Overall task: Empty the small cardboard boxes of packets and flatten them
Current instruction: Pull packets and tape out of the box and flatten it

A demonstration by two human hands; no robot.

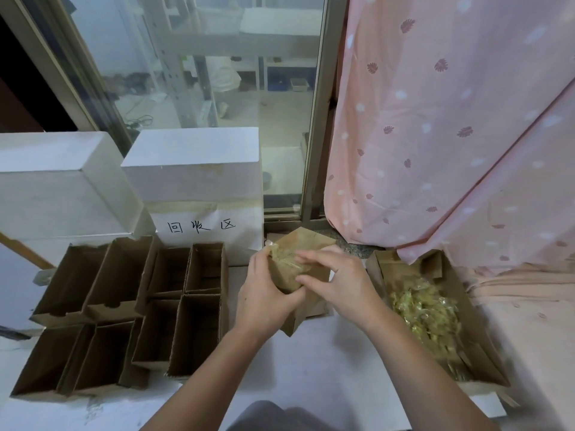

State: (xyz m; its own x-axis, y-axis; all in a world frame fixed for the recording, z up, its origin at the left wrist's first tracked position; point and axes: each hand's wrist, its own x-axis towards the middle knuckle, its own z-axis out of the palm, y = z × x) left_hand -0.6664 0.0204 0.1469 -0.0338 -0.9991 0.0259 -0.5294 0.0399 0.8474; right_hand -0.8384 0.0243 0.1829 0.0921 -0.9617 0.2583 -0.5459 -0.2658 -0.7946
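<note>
Knee (273, 415), grey cloth, at the bottom edge; both forearms reach forward from it over a pale floor (311, 368).

Head view, the only view. Left hand (264, 293) wraps the near lower side of a small box (298, 262), fingers curled round it from below. Right hand (339, 281) sits on the box's right face, fingers bent and laid across its open top, where a clump of yellowish packets (286, 256) shows at the mouth. Whether the right fingers pinch a packet or only rest on the cardboard cannot be told; there is motion blur. Box is held off the floor, tilted, mouth up and away.

To the right, a tray (382, 272) of cardboard holds a heap of loose packets (426, 309). To the left, upright open boxes (130, 309) stand close-packed in rows, not flattened; interiors look dark, contents not visible. Behind them, two white cartons (193, 169), one with a handwritten label (202, 227). Pink curtain (451, 119) at right.

Judgement: emptying step, box not yet empty. To do it well, carry the box over the tray before tipping, keep the left grip low on the walls so the mouth stays free, and shake out or pull the clump whole. Check inside corners before collapsing along the creases.
</note>
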